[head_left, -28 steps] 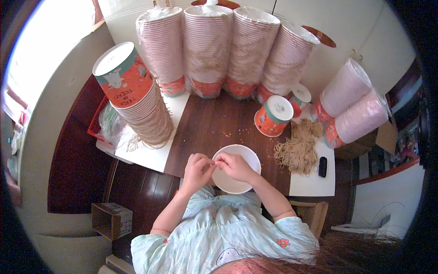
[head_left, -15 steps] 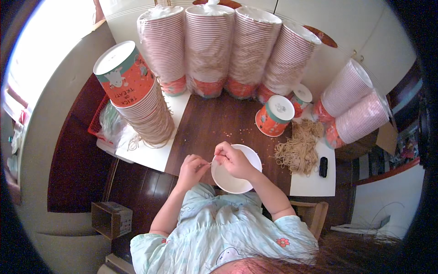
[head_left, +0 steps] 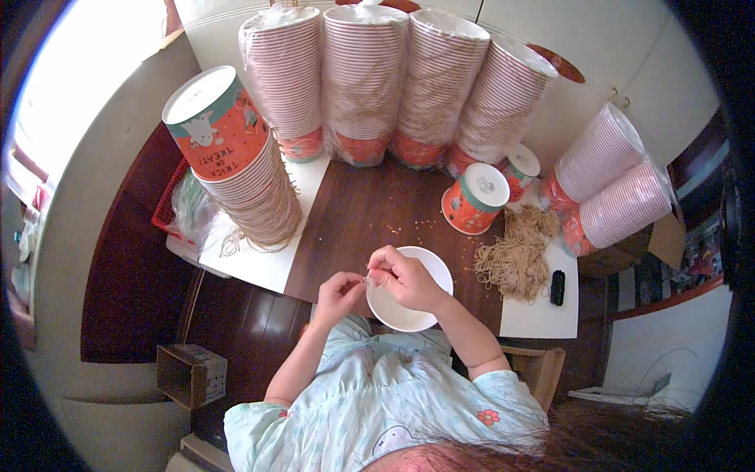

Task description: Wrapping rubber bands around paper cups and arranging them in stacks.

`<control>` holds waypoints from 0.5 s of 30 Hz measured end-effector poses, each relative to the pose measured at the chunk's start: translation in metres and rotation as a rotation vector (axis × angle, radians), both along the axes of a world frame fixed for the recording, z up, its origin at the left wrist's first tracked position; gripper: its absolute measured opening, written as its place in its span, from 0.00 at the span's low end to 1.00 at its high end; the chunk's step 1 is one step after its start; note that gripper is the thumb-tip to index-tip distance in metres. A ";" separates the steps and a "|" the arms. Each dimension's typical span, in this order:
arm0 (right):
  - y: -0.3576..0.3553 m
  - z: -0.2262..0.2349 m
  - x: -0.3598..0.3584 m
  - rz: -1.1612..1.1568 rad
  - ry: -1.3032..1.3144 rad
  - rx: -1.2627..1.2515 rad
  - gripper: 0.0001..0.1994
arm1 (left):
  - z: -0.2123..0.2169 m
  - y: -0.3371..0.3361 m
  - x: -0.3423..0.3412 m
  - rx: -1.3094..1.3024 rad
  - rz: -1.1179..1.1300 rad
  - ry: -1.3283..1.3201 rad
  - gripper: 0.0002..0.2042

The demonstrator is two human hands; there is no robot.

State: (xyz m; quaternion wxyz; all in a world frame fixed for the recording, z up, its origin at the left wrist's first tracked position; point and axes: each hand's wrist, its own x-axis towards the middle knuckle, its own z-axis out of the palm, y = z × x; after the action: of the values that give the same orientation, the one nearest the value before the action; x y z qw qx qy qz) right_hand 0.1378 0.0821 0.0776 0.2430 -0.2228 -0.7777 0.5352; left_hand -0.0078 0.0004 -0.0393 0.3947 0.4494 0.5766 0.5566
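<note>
A white-lined paper bucket (head_left: 403, 317) faces mouth up at the table's near edge, in front of my body. At its left rim both my hands meet. My left hand (head_left: 336, 299), just outside the rim, is closed in a pinch. My right hand (head_left: 405, 281) reaches over the bucket's mouth with thumb and forefinger pressed together beside the left fingertips. A tiny pale bit shows between the fingertips, too small to name. To the right lies a tangled heap of tan cords (head_left: 521, 250). An orange and green bucket (head_left: 473, 200) stands upside down beyond it.
Tall plastic-wrapped stacks of buckets (head_left: 363, 86) line the back. A corded bucket stack (head_left: 255, 197) stands at left by a red basket (head_left: 167, 206). More wrapped stacks (head_left: 625, 200) lean at right, near a black object (head_left: 557, 288). Small crumbs (head_left: 405, 230) dot the brown tabletop (head_left: 346, 204).
My left hand has shifted slightly right and up, closer to the right fingertips. My right hand stays pinched at the bucket's rim. The view has moved very slightly.
</note>
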 end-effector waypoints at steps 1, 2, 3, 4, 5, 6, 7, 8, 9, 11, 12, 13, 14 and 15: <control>0.000 0.001 0.000 -0.005 -0.003 0.015 0.04 | 0.000 0.001 0.001 0.001 0.000 0.000 0.04; 0.000 0.002 0.001 -0.010 -0.007 0.030 0.04 | -0.001 0.001 0.001 0.013 0.014 0.002 0.04; 0.000 0.004 0.001 -0.011 -0.006 0.031 0.04 | -0.001 0.002 0.002 0.025 0.027 0.005 0.03; 0.000 0.004 0.001 -0.033 0.001 0.033 0.05 | -0.002 0.001 0.002 0.024 0.027 0.005 0.03; 0.001 0.004 0.001 -0.054 0.008 0.035 0.06 | -0.004 0.001 0.003 0.006 0.040 -0.012 0.03; 0.002 0.003 0.001 -0.054 0.009 0.034 0.06 | -0.006 0.000 0.003 -0.012 0.052 -0.028 0.03; 0.003 0.003 0.002 -0.063 0.036 0.034 0.05 | -0.008 -0.001 0.003 -0.012 0.051 -0.027 0.03; 0.004 0.003 0.002 -0.071 0.063 0.033 0.05 | -0.012 -0.001 0.004 -0.020 0.055 -0.019 0.02; 0.003 0.001 0.002 -0.072 0.063 0.033 0.05 | -0.014 -0.002 0.004 -0.028 0.060 -0.011 0.02; 0.003 -0.003 0.003 -0.077 0.126 -0.046 0.05 | -0.016 -0.001 0.006 -0.009 0.060 -0.020 0.02; 0.003 -0.003 0.003 -0.078 0.126 -0.045 0.05 | -0.016 -0.001 0.007 0.009 0.059 -0.030 0.02; 0.003 -0.002 0.004 -0.072 0.134 -0.069 0.05 | -0.015 -0.001 0.008 0.009 0.058 -0.030 0.02; 0.003 -0.001 0.005 -0.067 0.143 -0.092 0.05 | -0.014 -0.002 0.009 -0.015 0.046 -0.070 0.02; 0.003 0.001 0.007 -0.070 0.143 -0.091 0.05 | -0.012 -0.002 0.011 -0.038 0.033 -0.110 0.02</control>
State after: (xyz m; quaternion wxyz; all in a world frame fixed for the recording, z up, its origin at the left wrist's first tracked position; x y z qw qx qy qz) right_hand 0.1450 0.0852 0.0786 0.3064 -0.2219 -0.7249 0.5757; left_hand 0.0029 -0.0012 -0.0517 0.4249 0.4010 0.5721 0.5757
